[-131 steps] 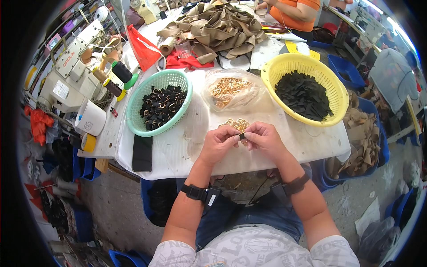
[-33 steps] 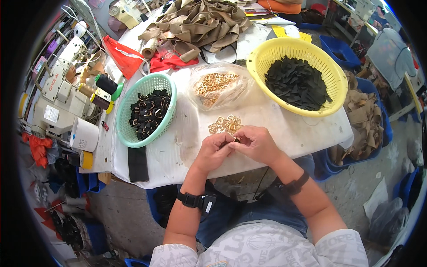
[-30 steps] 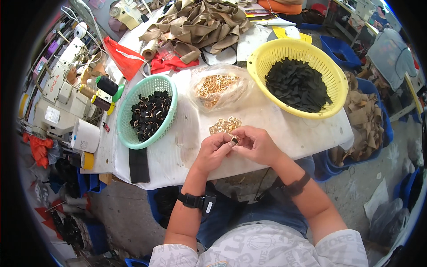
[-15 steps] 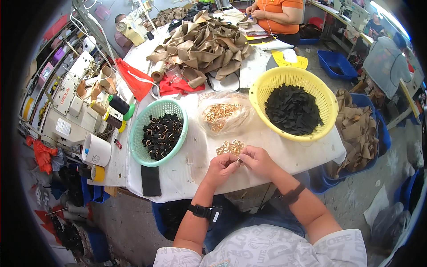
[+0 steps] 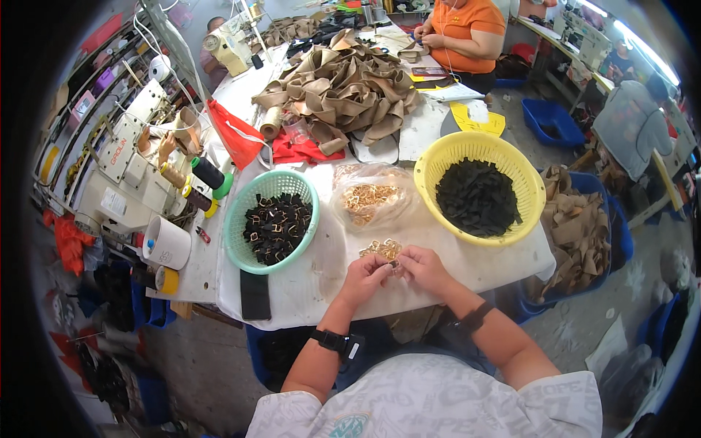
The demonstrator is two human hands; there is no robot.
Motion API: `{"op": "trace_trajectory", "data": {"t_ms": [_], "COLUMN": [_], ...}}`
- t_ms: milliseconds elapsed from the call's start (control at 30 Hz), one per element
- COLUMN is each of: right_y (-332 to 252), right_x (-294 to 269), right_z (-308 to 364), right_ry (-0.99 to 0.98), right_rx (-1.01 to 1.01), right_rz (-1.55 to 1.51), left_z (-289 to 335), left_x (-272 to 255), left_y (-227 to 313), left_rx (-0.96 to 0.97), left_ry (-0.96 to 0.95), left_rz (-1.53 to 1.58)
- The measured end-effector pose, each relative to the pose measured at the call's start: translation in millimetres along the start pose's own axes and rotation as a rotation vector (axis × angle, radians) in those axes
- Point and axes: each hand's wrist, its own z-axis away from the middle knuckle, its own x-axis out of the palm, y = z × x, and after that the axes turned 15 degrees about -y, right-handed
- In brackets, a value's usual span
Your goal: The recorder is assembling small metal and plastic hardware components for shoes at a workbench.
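My left hand [image 5: 363, 276] and my right hand [image 5: 425, 268] meet fingertip to fingertip over the white table [image 5: 307, 292], pinching a small gold metal buckle with a dark piece between them. Just beyond the fingers lies a little heap of gold buckles [image 5: 382, 249]. A clear plastic bag of more gold buckles [image 5: 367, 199] sits behind that. The green basket [image 5: 241, 226] to the left holds black pieces with buckles. The yellow basket [image 5: 438, 157] to the right holds plain black fabric pieces.
A black phone [image 5: 255, 295] lies near the table's front left edge. A sewing machine [image 5: 120, 182], thread spools and tape rolls crowd the left. Tan straps [image 5: 343, 87] are piled at the back, where a person in orange [image 5: 460, 29] works. Blue bins stand at right.
The view has drifted so the table sits lower and farther in the picture. My hands stay together at the buckle heap, fingers working a small piece.
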Motion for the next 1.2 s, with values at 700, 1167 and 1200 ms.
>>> {"op": "trace_trajectory", "data": {"t_ms": [700,1167,1200], "right_y": [4,7,8], "right_x": [12,3,1], "right_z": [-4,-2,-3], "right_ry": [0.045,0.114,0.111], "right_rx": [-0.054,-0.094,-0.107], "right_rz": [-0.04,-0.196,-0.229], "left_z": [-4,31,33], "left_x": [-6,-219,-228], "left_y": [9,108,103], "left_rx": [-0.056,-0.343,-0.42], "left_ry": [-0.059,0.795,0.754], "left_rz": [0.042,-0.601,-0.667]}}
